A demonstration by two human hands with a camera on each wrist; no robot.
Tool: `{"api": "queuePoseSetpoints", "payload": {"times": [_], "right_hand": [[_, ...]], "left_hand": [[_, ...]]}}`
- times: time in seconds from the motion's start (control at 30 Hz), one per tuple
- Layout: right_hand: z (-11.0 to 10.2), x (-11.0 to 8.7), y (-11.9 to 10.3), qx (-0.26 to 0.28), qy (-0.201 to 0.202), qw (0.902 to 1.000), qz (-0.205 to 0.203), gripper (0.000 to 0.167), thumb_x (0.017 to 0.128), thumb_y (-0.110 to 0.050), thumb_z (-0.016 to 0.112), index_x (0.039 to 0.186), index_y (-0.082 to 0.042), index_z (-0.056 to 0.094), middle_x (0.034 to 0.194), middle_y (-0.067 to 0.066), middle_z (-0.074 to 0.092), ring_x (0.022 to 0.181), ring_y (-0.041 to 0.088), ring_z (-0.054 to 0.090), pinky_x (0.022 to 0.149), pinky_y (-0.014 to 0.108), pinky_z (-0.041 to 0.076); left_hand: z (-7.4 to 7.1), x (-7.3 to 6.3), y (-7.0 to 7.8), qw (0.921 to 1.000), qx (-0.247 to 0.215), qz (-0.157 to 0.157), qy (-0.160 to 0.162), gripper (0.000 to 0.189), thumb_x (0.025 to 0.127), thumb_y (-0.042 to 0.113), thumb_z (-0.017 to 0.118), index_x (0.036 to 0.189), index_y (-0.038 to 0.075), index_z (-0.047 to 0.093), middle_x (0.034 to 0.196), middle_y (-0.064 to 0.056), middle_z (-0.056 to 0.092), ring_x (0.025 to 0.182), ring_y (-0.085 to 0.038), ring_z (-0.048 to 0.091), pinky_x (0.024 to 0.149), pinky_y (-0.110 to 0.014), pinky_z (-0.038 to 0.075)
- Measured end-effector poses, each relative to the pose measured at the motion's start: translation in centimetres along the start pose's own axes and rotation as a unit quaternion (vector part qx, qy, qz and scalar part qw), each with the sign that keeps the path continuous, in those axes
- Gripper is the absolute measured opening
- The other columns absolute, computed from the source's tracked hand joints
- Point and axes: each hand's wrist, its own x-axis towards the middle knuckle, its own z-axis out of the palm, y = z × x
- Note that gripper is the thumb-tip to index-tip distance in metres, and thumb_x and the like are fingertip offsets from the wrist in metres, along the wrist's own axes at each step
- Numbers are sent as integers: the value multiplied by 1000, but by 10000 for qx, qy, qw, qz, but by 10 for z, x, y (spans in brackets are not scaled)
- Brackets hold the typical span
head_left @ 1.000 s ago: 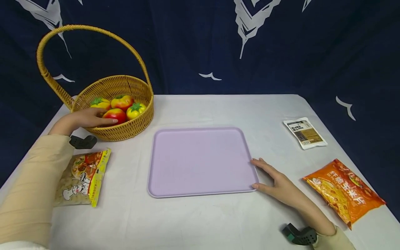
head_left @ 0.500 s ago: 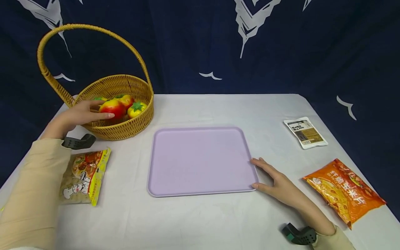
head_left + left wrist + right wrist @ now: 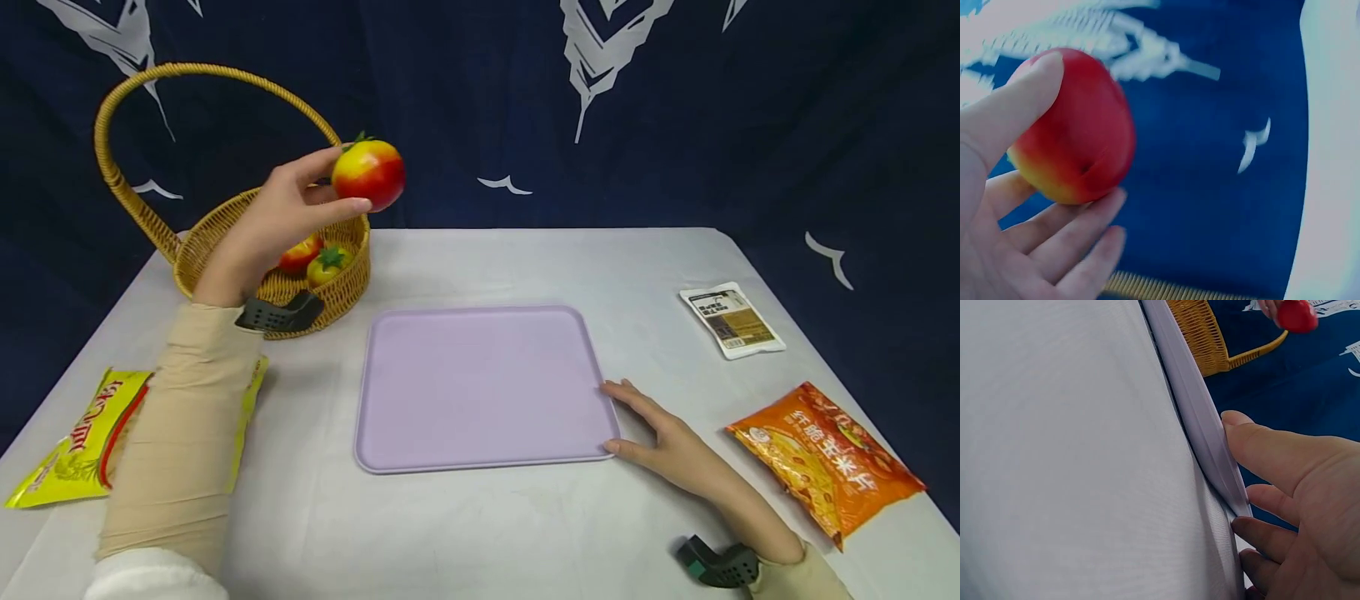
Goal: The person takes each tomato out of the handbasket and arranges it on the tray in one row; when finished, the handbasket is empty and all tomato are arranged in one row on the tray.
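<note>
My left hand (image 3: 273, 212) holds a red and yellow tomato (image 3: 372, 177) between thumb and fingers, raised above the right rim of the wicker basket (image 3: 347, 287). In the left wrist view the thumb lies across the tomato (image 3: 1094, 125), with the fingers under it. More tomatoes (image 3: 327, 265) lie inside the basket, partly hidden by my hand and wrist. At the tray's right edge, my right hand (image 3: 675, 446) touches the rim of the lilac tray (image 3: 483, 387) with thumb and fingertips, its fingers relaxed. The right wrist view shows the thumb against the tray's edge (image 3: 1200, 419).
Beneath the left forearm lies a yellow food packet (image 3: 90, 442), partly covered. An orange snack bag (image 3: 828, 462) rests at the right, and a small white and brown pouch (image 3: 733, 320) farther back. A dark blue curtain (image 3: 450, 100) hangs behind the white table.
My left hand has taken hold of a tomato in the basket, then lifted it up and to the right, out of the basket. The right hand has stayed at the tray.
</note>
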Motion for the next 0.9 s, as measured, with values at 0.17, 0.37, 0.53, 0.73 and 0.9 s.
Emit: {"api": "queuePoseSetpoints", "payload": {"times": [0.17,0.37,0.53,0.73,0.9], "right_hand": [[0,0,1,10,-42,10000,59,66,83,-21,73,140,-13,42,145,18,33,133,43,19,99,65,19],[-1,0,2,17,-35,10000,-3,65,83,-20,73,140,-12,42,144,18,35,133,43,19,99,64,19],[-1,0,2,3,-2,10000,-33,65,83,-19,73,140,-11,42,144,19,35,133,45,19,99,65,19],[0,1,1,-10,-59,10000,19,65,83,-20,72,140,-11,42,144,18,34,133,44,18,99,65,18],[0,0,0,-21,-78,9999,67,66,83,-21,72,140,-12,42,145,18,34,133,44,18,99,65,18]], "left_hand": [[60,28,5,9956,-488,791,-154,70,83,15,72,144,18,38,139,-4,42,114,-20,52,90,-29,45],[131,51,-14,9908,-165,1236,-522,71,81,15,75,143,13,41,134,-9,45,109,-21,56,89,-27,45],[179,61,-35,9888,0,1218,-863,76,78,15,78,143,11,39,132,-10,45,110,-22,56,90,-27,45],[209,65,-52,9855,467,1119,-1190,77,77,16,79,143,10,39,134,-10,45,110,-22,54,89,-24,44],[220,67,-61,9764,1192,1212,-1332,78,78,21,78,143,9,39,135,-10,44,113,-19,48,92,-21,41]]}}
